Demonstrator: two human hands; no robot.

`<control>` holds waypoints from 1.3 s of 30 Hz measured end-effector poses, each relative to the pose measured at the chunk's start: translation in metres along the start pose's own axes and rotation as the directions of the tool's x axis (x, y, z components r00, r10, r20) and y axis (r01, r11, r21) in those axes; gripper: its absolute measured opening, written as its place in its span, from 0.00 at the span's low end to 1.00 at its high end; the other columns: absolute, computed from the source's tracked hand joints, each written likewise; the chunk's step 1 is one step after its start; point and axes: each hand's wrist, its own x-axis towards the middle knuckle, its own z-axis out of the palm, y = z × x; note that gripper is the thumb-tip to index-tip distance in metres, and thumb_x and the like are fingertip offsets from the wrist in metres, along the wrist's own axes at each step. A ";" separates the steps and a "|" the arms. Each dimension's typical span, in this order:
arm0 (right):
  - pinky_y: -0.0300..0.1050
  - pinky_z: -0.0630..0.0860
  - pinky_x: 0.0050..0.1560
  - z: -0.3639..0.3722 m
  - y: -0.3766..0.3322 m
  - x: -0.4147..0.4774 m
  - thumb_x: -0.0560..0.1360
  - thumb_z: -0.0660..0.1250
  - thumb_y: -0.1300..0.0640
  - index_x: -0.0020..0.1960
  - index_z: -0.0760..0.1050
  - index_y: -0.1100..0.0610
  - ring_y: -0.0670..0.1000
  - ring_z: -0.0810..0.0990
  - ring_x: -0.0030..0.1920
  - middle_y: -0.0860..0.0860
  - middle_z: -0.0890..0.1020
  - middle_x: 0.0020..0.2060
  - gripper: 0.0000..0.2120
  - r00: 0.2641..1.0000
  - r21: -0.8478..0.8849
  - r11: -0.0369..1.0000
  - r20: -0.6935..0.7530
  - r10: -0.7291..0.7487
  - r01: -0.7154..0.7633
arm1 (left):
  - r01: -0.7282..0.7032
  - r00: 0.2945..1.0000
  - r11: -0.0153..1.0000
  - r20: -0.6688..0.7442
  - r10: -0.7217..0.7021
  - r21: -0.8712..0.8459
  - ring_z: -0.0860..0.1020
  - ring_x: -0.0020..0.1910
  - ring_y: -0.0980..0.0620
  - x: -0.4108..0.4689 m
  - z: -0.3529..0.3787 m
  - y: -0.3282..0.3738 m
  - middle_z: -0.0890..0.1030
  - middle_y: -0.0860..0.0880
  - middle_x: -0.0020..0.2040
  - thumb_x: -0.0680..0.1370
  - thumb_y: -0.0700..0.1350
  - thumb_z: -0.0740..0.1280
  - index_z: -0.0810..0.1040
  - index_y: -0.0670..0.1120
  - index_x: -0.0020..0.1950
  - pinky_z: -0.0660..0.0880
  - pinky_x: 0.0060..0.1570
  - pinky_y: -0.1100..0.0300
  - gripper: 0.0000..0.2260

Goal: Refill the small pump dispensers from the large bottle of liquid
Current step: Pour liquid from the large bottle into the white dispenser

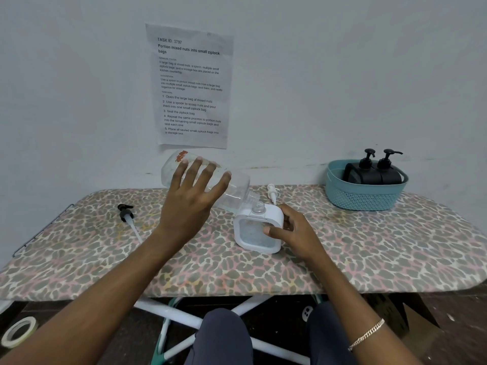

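while the large bottle (205, 177) is tipped neck-down toward 4 o'clock, its threaded mouth sits just above the open neck of the white dispenser (259, 227) at board centre. bottle: clear plastic, cylindrical, smooth, with an orange-red label scrap near its base; liquid level inside cannot be told. the left hand (192, 201) wraps the bottle body from the near side, fingers spread and curled over it, clamped on the plastic. dispenser: squarish, rounded corners, white frame around a translucent window, short clear threaded neck, pump removed. the right hand (292, 230) grips its 3 o'clock side, thumb across the front window, fingers behind, closed on the casing. count of loose pump heads: two. one black pump (126, 212) with a long white dip tube lies at 9 o'clock of the dispenser, well apart; one white pump (272, 192) lies just behind the dispenser at 1 o'clock, near the bottle mouth. count of black dispensers (374, 172): two, side by side, pumps fitted, standing in a teal perforated plastic basket (365, 197) at the board's 2 o'clock corner. work surface: ironing board (369, 248) with a leopard-print fabric cover in grey, pink and cream, on white crossed legs. a printed paper sheet (191, 85) is stuck to the pale wall at 12 o'clock; the raised bottle overlaps its lower edge. a tape roll (18, 331) lies on the floor at 8 o'clock. a metal chain bracelet (367, 334) is on the right wrist.
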 end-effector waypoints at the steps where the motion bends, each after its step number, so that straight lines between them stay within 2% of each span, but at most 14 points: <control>1: 0.46 0.80 0.52 0.000 -0.001 0.000 0.68 0.76 0.40 0.64 0.80 0.49 0.49 0.84 0.53 0.46 0.85 0.54 0.27 1.000 0.003 1.000 0.000 0.002 -0.002 | 0.000 1.000 1.000 0.003 0.000 0.001 0.74 0.71 0.31 0.000 0.000 0.000 0.78 0.37 0.70 0.72 0.28 0.70 0.77 0.46 0.74 0.64 0.75 0.33 0.31; 5: 0.40 0.79 0.49 0.000 -0.003 -0.001 0.67 0.76 0.40 0.64 0.80 0.50 0.46 0.84 0.52 0.46 0.85 0.53 0.28 1.000 0.013 1.000 0.000 0.001 -0.001 | -0.002 1.000 1.000 0.011 0.002 0.003 0.74 0.72 0.31 0.001 -0.001 -0.001 0.77 0.37 0.71 0.72 0.29 0.72 0.76 0.46 0.74 0.63 0.75 0.33 0.31; 10: 0.42 0.79 0.50 0.000 -0.002 -0.001 0.67 0.76 0.39 0.64 0.80 0.50 0.47 0.85 0.52 0.46 0.85 0.53 0.28 1.000 0.012 1.000 0.001 0.000 0.000 | -0.011 1.000 1.000 0.010 0.011 0.001 0.74 0.71 0.31 0.002 -0.001 -0.001 0.78 0.37 0.71 0.72 0.29 0.72 0.76 0.46 0.74 0.62 0.76 0.34 0.31; 15: 0.37 0.79 0.48 0.000 -0.004 -0.001 0.67 0.76 0.39 0.63 0.81 0.49 0.45 0.84 0.51 0.45 0.85 0.53 0.27 1.000 0.006 1.000 -0.002 -0.004 0.004 | -0.024 1.000 1.000 0.007 0.024 0.003 0.74 0.71 0.31 0.003 -0.002 -0.002 0.78 0.37 0.70 0.73 0.28 0.71 0.77 0.46 0.74 0.62 0.76 0.34 0.30; 16: 0.38 0.79 0.49 0.000 -0.003 -0.001 0.67 0.76 0.39 0.63 0.81 0.49 0.46 0.84 0.52 0.46 0.85 0.53 0.27 1.000 0.004 1.000 -0.003 -0.003 0.003 | -0.026 1.000 1.000 0.007 0.026 0.003 0.74 0.71 0.31 0.004 -0.001 -0.002 0.78 0.37 0.70 0.73 0.28 0.70 0.77 0.46 0.74 0.63 0.76 0.34 0.30; 20: 0.51 0.83 0.56 -0.001 0.001 -0.001 0.68 0.77 0.41 0.66 0.80 0.47 0.50 0.85 0.56 0.47 0.85 0.57 0.28 1.000 0.005 1.000 -0.001 0.012 -0.012 | -0.029 0.999 1.000 0.016 0.029 0.000 0.75 0.71 0.31 0.004 -0.002 -0.003 0.78 0.37 0.70 0.73 0.28 0.70 0.77 0.46 0.74 0.64 0.75 0.33 0.30; 27: 0.54 0.82 0.58 -0.001 0.002 -0.001 0.68 0.77 0.41 0.66 0.80 0.47 0.50 0.84 0.57 0.47 0.85 0.57 0.28 1.000 -0.005 1.000 -0.002 0.014 -0.014 | -0.046 0.999 0.999 0.023 0.046 -0.002 0.74 0.72 0.31 0.007 -0.003 -0.004 0.78 0.37 0.71 0.73 0.28 0.70 0.76 0.46 0.75 0.63 0.76 0.33 0.30; 33: 0.52 0.82 0.57 -0.001 0.000 -0.001 0.68 0.77 0.41 0.66 0.80 0.48 0.49 0.85 0.57 0.47 0.85 0.57 0.28 1.000 0.013 1.000 -0.001 0.011 -0.011 | -0.069 0.997 0.998 0.021 0.069 0.000 0.73 0.72 0.30 0.009 -0.003 -0.005 0.78 0.37 0.71 0.73 0.28 0.68 0.76 0.45 0.74 0.62 0.76 0.33 0.30; 39: 0.42 0.80 0.52 0.000 -0.002 -0.002 0.67 0.77 0.41 0.66 0.80 0.50 0.48 0.85 0.55 0.47 0.85 0.56 0.29 1.000 0.042 0.999 -0.003 0.011 -0.010 | -0.098 0.995 0.995 0.001 0.098 0.003 0.74 0.71 0.30 0.013 -0.004 -0.007 0.78 0.36 0.70 0.75 0.28 0.66 0.76 0.45 0.74 0.63 0.76 0.33 0.28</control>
